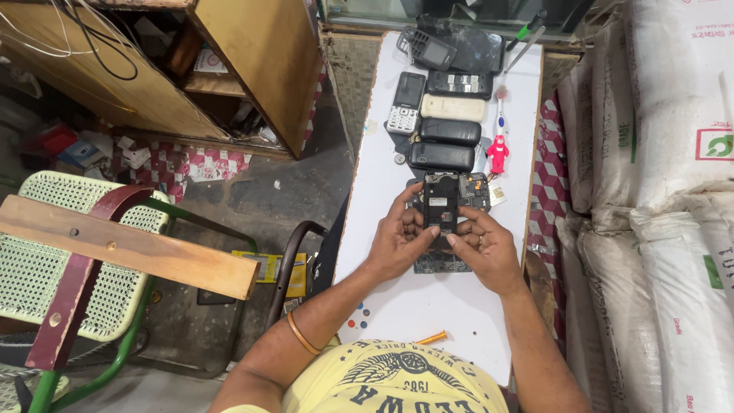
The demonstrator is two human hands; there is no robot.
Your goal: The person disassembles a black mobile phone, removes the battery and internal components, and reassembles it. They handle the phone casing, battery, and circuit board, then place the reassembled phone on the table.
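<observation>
Both hands hold a small black phone body (441,203) with its back cover off, above a white work table (397,298). My left hand (395,237) grips its left side, thumb near the lower edge. My right hand (483,245) grips its right side, thumb pressed at the bottom. Under the hands lie an open circuit board (475,191) and another dark board (441,264).
Several old keypad phones (447,130) lie in a row at the table's far end, with a red-and-white toothbrush (498,145) and screwdrivers (527,37). An orange tool (432,337) lies near me. White sacks (665,191) stand right; a green chair (69,260) and a wooden cabinet (252,61) left.
</observation>
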